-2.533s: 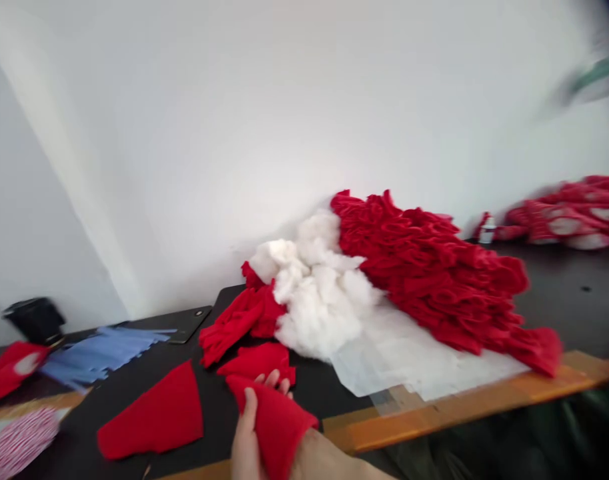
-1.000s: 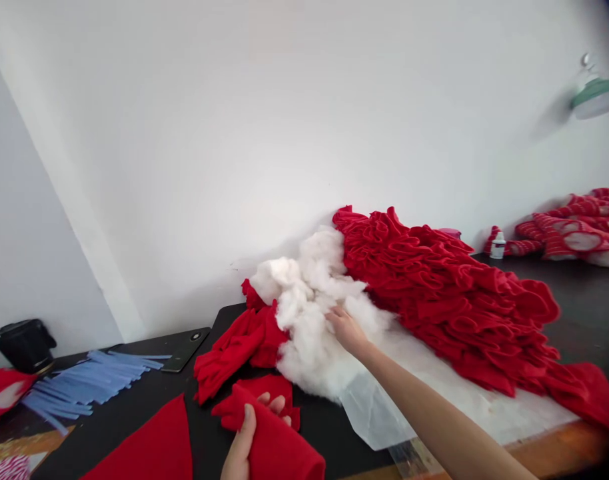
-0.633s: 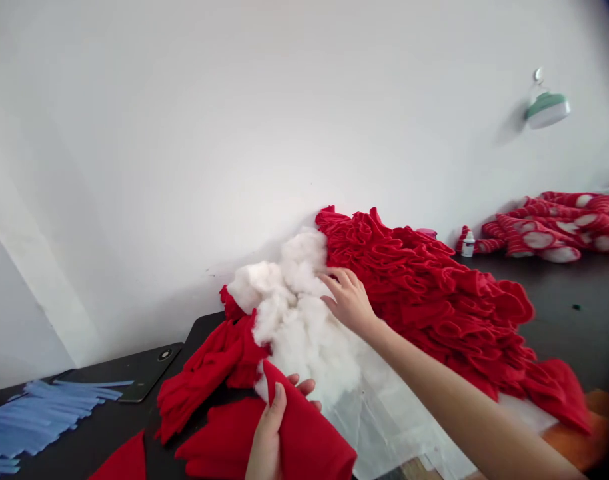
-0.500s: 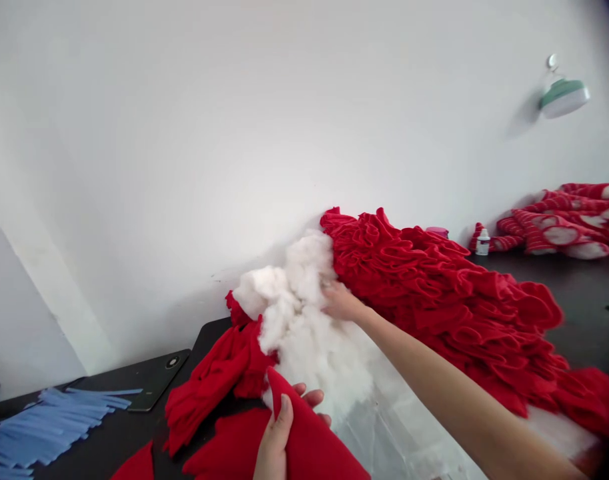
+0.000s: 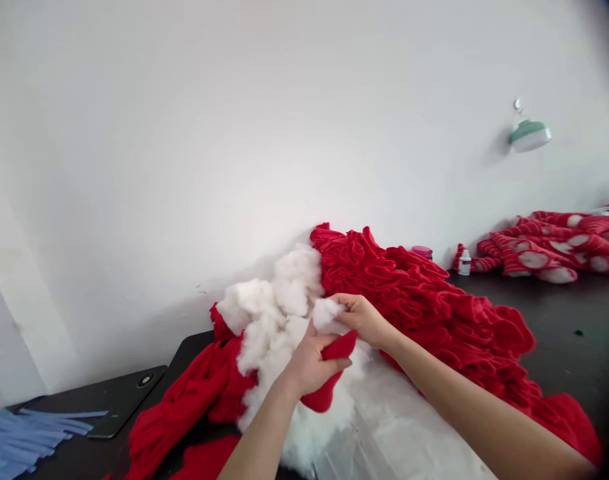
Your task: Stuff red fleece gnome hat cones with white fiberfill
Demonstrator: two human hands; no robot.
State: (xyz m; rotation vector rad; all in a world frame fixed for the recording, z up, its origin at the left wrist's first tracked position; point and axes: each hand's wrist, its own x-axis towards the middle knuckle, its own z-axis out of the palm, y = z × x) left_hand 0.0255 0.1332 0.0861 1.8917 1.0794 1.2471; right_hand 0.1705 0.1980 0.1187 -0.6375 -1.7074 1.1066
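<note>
My left hand (image 5: 312,363) is closed around a small red fabric piece (image 5: 329,380), which hangs over the pile of white stuffing (image 5: 264,320). Just right of it, my right hand (image 5: 362,319) pinches a tuft of white stuffing (image 5: 327,313) between thumb and fingers. The two hands are close together, and the tuft sits near the upper end of the red piece. How the far edge of the fabric lies is hidden behind my left hand.
A long heap of red fabric pieces (image 5: 414,293) runs along the right. Folded red cloth (image 5: 189,400) lies left, beyond it blue strips (image 5: 29,433). Striped red pieces (image 5: 539,247) and a small bottle (image 5: 464,263) stand back right. A lamp (image 5: 530,136) hangs on the wall.
My right hand has come out of the stuffing pile with a tuft. My left hand has moved up and right with the red piece, turning it. The view has shifted slightly.
</note>
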